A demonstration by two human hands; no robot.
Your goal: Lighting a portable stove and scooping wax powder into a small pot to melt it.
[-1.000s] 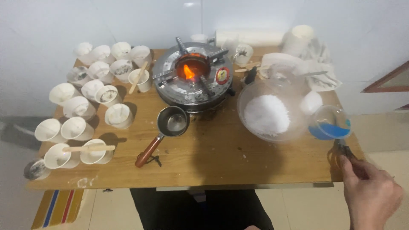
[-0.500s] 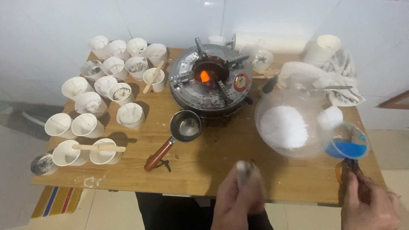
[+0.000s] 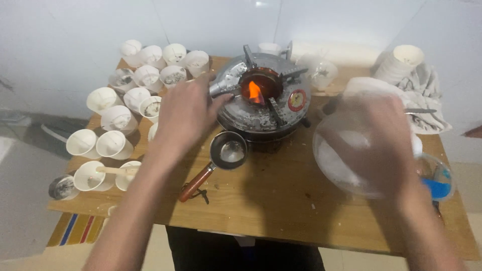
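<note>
Wooden table (image 3: 281,200) against white wall. Left hand (image 3: 185,113) spread above small saucepan (image 3: 228,150), beside lit stove (image 3: 261,98); right hand (image 3: 374,135), blurred, spread over clear bowl (image 3: 331,165) at right.

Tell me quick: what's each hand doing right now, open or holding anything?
Left hand: open, fingers spread, empty, above the paper cups beside the stove.
Right hand: blurred, looks open and empty, over the clear bowl of white powder.

Head-worn view, steeply down over table (image 3: 281,195)
</note>
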